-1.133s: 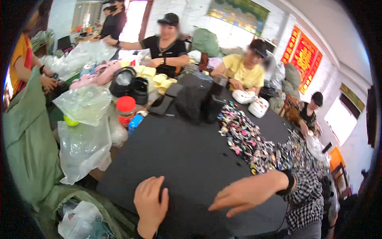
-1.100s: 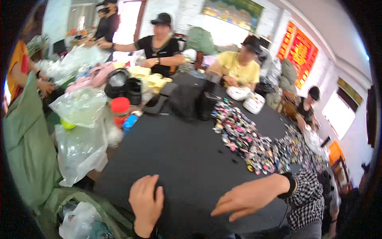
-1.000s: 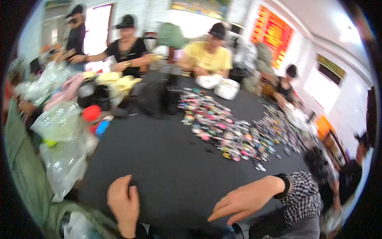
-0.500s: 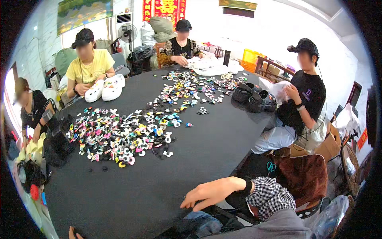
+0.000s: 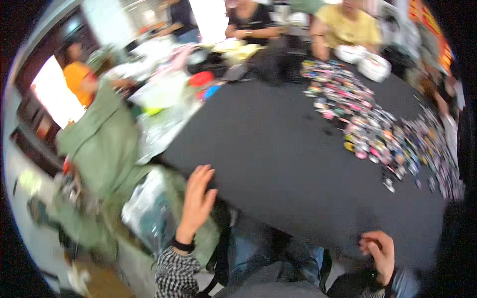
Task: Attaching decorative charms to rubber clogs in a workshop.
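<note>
My left hand (image 5: 198, 201) is raised by the left edge of the dark table (image 5: 258, 144), fingers stretched out, with nothing in it. A dark band circles its wrist above a black-and-white checked sleeve. Over the table's near right edge, my right hand (image 5: 380, 252) is loosely curled and a little blurred; its fingers stand apart and hold nothing that I can see. A pile of small colourful charms (image 5: 365, 114) spreads over the far right of the table, well away from both hands. A pair of white clogs (image 5: 373, 67) stands behind the pile.
A person in yellow (image 5: 348, 27) sits beyond the clogs, another in black (image 5: 251, 25) to their left. Someone in orange (image 5: 79, 77) is at the far left. Green sacks (image 5: 104, 139) and a clear plastic bag (image 5: 149, 208) crowd the table's left side.
My view has swung left, so the charms and clogs now appear farther right. My left hand has come up into full view from the lower edge. The right hand's fingers are more curled.
</note>
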The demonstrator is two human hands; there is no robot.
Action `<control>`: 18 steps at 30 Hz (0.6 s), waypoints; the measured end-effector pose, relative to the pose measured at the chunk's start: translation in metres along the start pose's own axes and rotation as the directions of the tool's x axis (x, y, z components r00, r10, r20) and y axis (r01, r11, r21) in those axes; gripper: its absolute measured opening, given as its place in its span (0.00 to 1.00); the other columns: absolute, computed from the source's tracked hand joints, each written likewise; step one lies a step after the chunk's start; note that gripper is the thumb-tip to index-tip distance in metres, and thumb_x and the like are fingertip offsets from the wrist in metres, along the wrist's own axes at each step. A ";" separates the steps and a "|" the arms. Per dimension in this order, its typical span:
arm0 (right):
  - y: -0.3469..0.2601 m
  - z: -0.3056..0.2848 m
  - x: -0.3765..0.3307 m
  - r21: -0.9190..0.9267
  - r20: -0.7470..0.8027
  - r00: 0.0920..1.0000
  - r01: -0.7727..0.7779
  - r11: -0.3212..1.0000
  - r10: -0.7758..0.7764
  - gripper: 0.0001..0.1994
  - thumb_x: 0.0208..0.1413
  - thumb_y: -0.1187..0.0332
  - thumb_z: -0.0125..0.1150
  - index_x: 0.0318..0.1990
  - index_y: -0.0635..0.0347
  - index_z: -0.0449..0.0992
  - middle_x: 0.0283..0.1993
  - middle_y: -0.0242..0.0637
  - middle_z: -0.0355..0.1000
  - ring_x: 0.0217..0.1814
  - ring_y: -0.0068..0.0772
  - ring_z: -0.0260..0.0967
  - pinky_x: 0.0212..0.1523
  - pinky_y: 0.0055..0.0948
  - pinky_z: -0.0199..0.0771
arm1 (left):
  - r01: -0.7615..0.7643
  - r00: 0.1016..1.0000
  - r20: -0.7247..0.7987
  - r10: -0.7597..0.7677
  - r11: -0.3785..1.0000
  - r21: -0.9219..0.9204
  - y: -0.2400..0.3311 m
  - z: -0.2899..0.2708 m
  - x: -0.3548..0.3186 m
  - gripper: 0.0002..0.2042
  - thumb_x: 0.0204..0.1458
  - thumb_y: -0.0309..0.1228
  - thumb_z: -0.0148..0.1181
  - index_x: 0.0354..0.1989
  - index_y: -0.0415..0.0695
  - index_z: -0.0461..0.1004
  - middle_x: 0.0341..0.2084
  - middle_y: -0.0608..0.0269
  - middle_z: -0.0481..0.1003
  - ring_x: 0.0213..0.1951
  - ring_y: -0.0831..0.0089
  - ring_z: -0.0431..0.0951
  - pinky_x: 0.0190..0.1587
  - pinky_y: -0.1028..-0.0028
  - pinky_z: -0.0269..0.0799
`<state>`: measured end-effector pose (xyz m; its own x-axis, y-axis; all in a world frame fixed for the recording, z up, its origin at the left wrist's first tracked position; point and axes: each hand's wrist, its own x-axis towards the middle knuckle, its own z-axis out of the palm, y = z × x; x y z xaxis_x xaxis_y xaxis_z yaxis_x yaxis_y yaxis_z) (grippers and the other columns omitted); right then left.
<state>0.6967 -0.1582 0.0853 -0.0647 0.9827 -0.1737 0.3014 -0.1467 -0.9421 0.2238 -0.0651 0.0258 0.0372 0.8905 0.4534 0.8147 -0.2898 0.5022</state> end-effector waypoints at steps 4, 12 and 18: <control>-0.020 0.031 0.015 -0.088 0.003 0.997 -0.071 0.994 0.071 0.11 0.62 0.72 0.53 0.49 0.66 0.74 0.43 0.40 0.74 0.40 0.28 0.71 0.40 0.24 0.70 | 0.187 0.982 -0.007 -0.187 0.982 0.036 -0.011 -0.036 -0.053 0.25 0.53 0.24 0.57 0.62 0.43 0.64 0.66 0.53 0.59 0.68 0.54 0.54 0.69 0.60 0.48; -0.056 0.093 0.020 -0.369 0.225 0.904 0.424 0.827 -0.363 0.10 0.55 0.82 0.54 0.43 0.66 0.77 0.35 0.44 0.74 0.37 0.34 0.74 0.40 0.27 0.72 | 0.499 0.828 -0.425 -0.365 0.826 0.262 -0.079 -0.092 -0.123 0.26 0.52 0.26 0.56 0.62 0.39 0.63 0.62 0.45 0.61 0.67 0.46 0.54 0.68 0.57 0.49; -0.061 0.097 0.036 -0.327 0.223 0.902 0.426 0.844 -0.369 0.09 0.55 0.82 0.54 0.42 0.66 0.77 0.34 0.44 0.74 0.36 0.35 0.73 0.40 0.26 0.71 | 0.631 0.756 -0.455 -0.471 0.710 0.314 -0.167 -0.119 -0.144 0.27 0.52 0.34 0.60 0.60 0.39 0.64 0.51 0.47 0.71 0.58 0.50 0.66 0.65 0.57 0.53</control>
<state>0.5839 -0.1252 0.1090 -0.3814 0.9156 0.1271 0.5377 0.3315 -0.7752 0.0137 -0.1873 -0.0355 -0.6190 0.6496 0.4414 0.7830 0.4664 0.4116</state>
